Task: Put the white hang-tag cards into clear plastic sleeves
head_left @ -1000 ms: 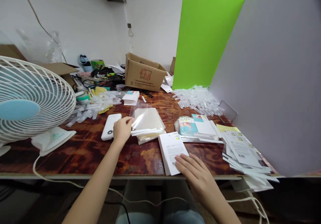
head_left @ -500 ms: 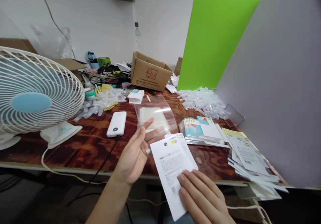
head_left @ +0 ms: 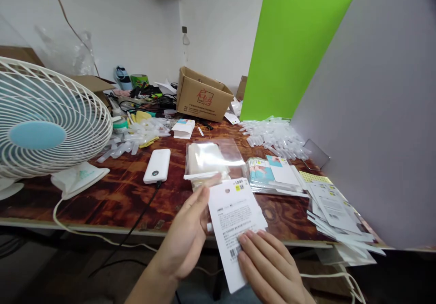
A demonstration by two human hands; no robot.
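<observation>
Cards (head_left: 231, 220) appear at an aligning step, clamped in the right hand (head_left: 270, 267); at their left edge, the left hand (head_left: 187, 236), grip unclear. Next calls for even edges.

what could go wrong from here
The white rectangular printed cards under the right hand sit unevenly, so one might slip loose. The thin black cable hanging off the brown wooden table could catch the left hand or its forearm. The loose white printed sheets overhang the front edge and might slide off.
</observation>
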